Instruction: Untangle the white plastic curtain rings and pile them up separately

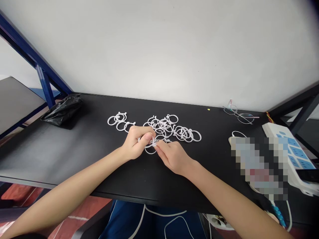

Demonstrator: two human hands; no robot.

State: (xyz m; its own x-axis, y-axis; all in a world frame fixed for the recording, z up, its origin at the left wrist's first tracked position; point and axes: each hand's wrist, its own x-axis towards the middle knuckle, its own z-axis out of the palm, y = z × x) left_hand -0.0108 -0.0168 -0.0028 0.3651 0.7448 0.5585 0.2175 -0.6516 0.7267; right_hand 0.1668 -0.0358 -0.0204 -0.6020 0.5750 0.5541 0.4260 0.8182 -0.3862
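Both hands meet over the front of a loose pile of thin white plastic rings (163, 124) that look like curtain rings, with small knobs or clasps on them. My left hand (138, 141) is closed, thumb and fingers pinching a white ring (154, 141). Close against it, my right hand (174, 155) pinches the same ring at its clasp with thumb and forefinger. Fingers partly hide the ring. Another white ring (151, 152) shows just below the fingertips. To the left lies a smaller group of white rings (121, 125).
A black plastic bag (63, 111) sits at the back left of the black table (99, 179). On the right are eyeglasses (239, 114), a blurred phone-like object (254, 166) with a cable, and a white power strip (281, 129). A pale wall (159, 49) stands behind.
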